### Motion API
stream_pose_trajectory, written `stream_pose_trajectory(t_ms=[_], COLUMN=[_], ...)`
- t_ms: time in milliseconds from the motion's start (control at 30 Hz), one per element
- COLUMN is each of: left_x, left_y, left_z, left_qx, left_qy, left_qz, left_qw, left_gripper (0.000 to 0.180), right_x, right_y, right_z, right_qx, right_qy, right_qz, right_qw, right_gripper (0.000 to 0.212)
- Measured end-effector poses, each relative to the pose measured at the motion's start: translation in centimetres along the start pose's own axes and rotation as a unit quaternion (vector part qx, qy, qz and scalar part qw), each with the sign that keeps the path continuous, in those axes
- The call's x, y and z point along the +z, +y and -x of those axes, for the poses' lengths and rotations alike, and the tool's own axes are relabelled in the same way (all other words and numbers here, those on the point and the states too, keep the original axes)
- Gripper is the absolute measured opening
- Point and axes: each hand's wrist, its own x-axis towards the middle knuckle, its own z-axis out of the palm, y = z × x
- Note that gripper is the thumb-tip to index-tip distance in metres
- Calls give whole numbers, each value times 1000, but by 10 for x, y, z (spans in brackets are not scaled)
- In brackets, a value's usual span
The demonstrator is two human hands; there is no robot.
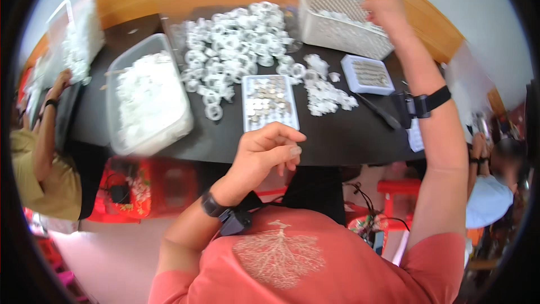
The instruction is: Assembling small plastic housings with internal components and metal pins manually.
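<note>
My left hand (267, 149) hovers at the near edge of the dark table, its fingers loosely bent and the thumb apart from the index finger; nothing shows in it. Just beyond it lies a white tray (246, 101) of small round silvery discs (267, 101). My right hand (384, 8) is raised at the far right, over the rim of a white perforated basket (343, 36) with small white pieces (346, 18) inside. Motion blur smears its fingers, so their grip is unclear. Clear and white ring-shaped plastic parts (236, 42) are heaped behind the tray.
A clear bin (183, 118) of white pieces stands left. Small clear parts (326, 95) lie right of the tray, near a blue-white box (368, 76) of metal pieces and a dark slim tool (379, 111). Other people sit at the left (48, 157) and right (489, 191).
</note>
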Motion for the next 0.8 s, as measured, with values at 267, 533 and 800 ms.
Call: stream_pose_trajectory(t_ms=[267,533,800], left_x=[-19,-22,-24], left_y=[-3,0,-1], left_z=[-5,-6,-3], left_qx=[-29,-68,-62], left_qy=[-49,-75,-66], left_qz=[38,92,98], left_qw=[998,991,991], left_gripper=[19,18,18], right_x=[34,100,155], right_y=[12,20,-5], right_z=[85,58,61], right_qx=[-3,-113,-35], right_qy=[-159,-218,-202], right_qz=[99,160,276], right_qw=[982,956,939], right_gripper=[14,21,25])
